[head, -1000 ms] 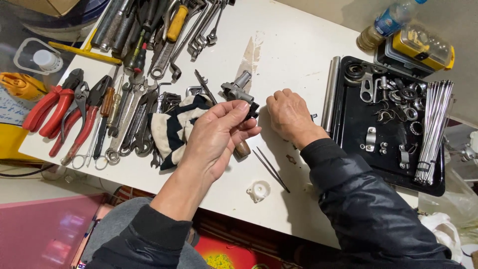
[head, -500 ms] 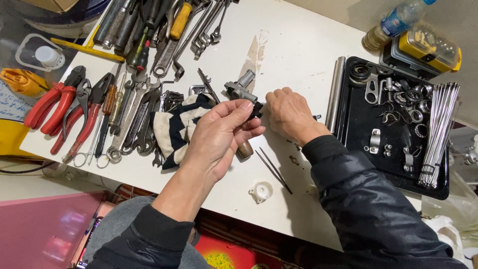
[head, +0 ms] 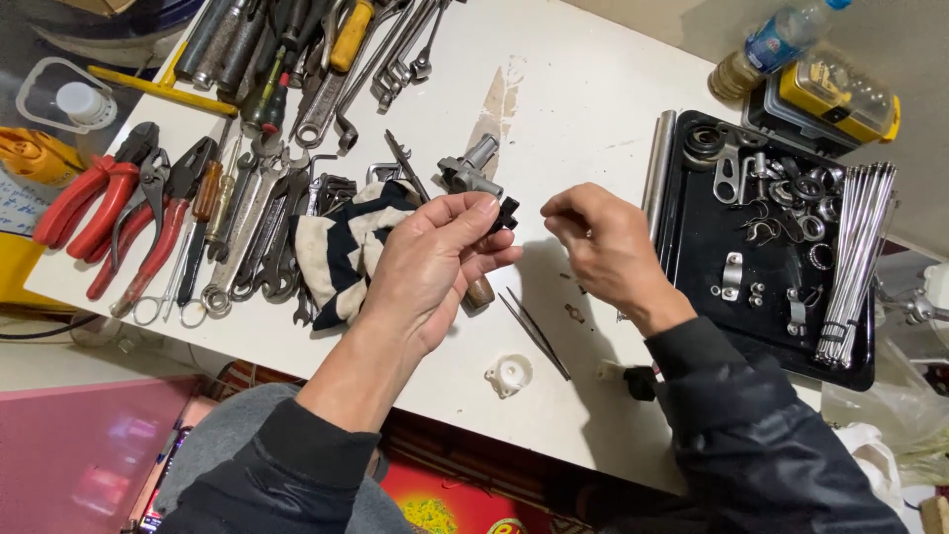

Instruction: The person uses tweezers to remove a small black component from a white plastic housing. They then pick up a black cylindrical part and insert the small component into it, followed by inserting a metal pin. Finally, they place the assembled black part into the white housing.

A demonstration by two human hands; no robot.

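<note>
At the far left of the white worktable (head: 583,99), red-handled pliers (head: 94,203) are laid side by side, with steel spanners (head: 242,222) next to them, seemingly for easy reach. A black-and-white striped cloth (head: 341,247) is bunched just left of the left hand (head: 430,267). A small black metal fitting (head: 507,214) is pinched between that hand's thumb and fingertips, raised above the table, likely for inspection; its long axis appears roughly upright, though it is too small for its pointing to be judged. The right hand (head: 603,247) is held apart from it, fingertips drawn together, nothing visible in them. A black tray (head: 692,267) of small steel parts is set at the right.
</note>
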